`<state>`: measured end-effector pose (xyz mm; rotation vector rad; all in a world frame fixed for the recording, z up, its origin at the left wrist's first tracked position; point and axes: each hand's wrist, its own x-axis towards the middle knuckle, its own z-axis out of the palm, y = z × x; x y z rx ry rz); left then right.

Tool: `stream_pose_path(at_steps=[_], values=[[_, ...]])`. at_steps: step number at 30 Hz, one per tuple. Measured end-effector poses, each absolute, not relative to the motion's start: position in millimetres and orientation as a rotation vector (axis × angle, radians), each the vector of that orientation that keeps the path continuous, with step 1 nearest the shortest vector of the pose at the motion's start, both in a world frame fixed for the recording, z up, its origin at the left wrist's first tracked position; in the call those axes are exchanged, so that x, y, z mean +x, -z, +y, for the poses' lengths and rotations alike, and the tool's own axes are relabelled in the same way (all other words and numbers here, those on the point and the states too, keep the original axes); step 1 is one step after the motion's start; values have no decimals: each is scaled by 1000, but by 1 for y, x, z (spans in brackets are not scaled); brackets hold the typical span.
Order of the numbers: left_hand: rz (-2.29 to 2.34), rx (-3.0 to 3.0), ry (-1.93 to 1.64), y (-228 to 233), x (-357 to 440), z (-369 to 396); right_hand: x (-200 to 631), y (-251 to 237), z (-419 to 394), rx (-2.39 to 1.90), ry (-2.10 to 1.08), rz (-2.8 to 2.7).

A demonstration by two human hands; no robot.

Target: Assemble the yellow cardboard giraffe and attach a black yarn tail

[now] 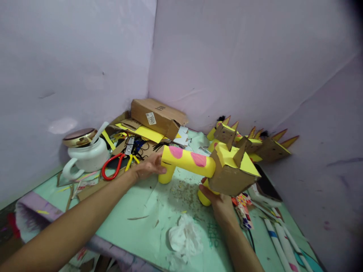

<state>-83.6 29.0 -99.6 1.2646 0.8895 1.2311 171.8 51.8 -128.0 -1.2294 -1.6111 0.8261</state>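
Note:
A yellow paper animal figure (187, 160) with pink spots and tube legs stands on the green table cover (133, 234). Its box-shaped cardboard head (231, 175) has a yellow top and upright cardboard points, and faces right. At the rear end, my left hand (150, 166) is closed on the figure beside its back leg. Under the head, my right hand (217, 198) grips a front leg, with some fingers hidden behind it. Crumpled white tissue (185, 236) lies near the table's front edge, below the figure.
Red-handled scissors (113, 166) and a yellow-handled tool (131, 160) lie among scraps at left. Behind are a white mug (87, 155) and cardboard box (157, 115). Similar spiked figures (272, 147) stand at the back right. Markers (283, 241) lie at right.

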Motion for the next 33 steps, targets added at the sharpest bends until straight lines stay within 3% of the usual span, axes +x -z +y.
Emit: stream_pose_path(at_steps=[6, 11, 33], values=[[836, 1271, -1098, 105, -82, 37, 171, 137, 56, -1228, -903, -1613], [928, 1246, -1180, 110, -72, 33, 167, 143, 55, -1262, -749, -1570], [1182, 1120, -1456, 111, -47, 27, 164, 129, 47, -1285, -778, -1578]])
